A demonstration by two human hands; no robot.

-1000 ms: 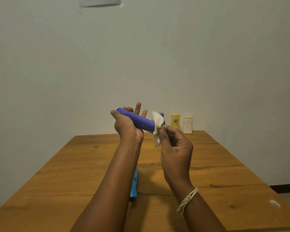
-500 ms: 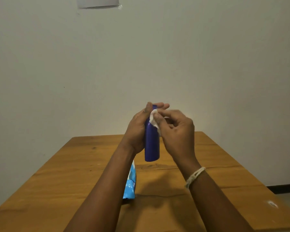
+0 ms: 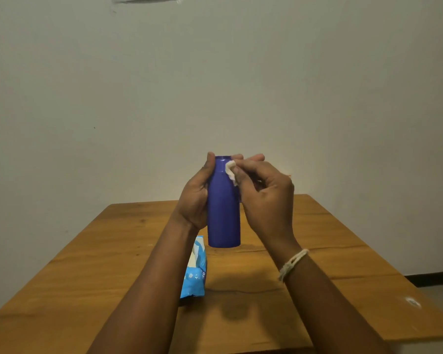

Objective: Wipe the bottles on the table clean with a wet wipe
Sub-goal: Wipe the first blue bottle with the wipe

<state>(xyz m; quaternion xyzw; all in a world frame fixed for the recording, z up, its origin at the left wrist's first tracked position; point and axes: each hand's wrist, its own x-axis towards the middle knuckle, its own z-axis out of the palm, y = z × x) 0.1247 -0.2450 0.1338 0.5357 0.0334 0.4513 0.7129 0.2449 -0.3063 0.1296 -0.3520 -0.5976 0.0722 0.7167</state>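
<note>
Blue plastic was what filled the left hand [image 3: 196, 200]: a bottle [image 3: 223, 208] was held upright in the air above the wooden table [image 3: 92, 267], its base clear of the wood. The left fingers were wrapped round the far side of the bottle, with the thumb [image 3: 209, 164] laid up along the near left side as far as the top rim, so the grip was closed on the upper half. To the right of that thumb, a small bunched white wipe [image 3: 231, 172] was pressed against the bottle's shoulder just below the rim. The wipe was pinched in the right hand [image 3: 265, 198], whose thumb and first fingers were drawn together on it while the remaining fingers were curled loosely inward. A pale cord bracelet [image 3: 292, 263] was worn on the right wrist. Below the left wrist, a light blue pack of wipes [image 3: 196, 274] was lying on the table, partly hidden by the left forearm, with a white sheet showing at its opening.
</note>
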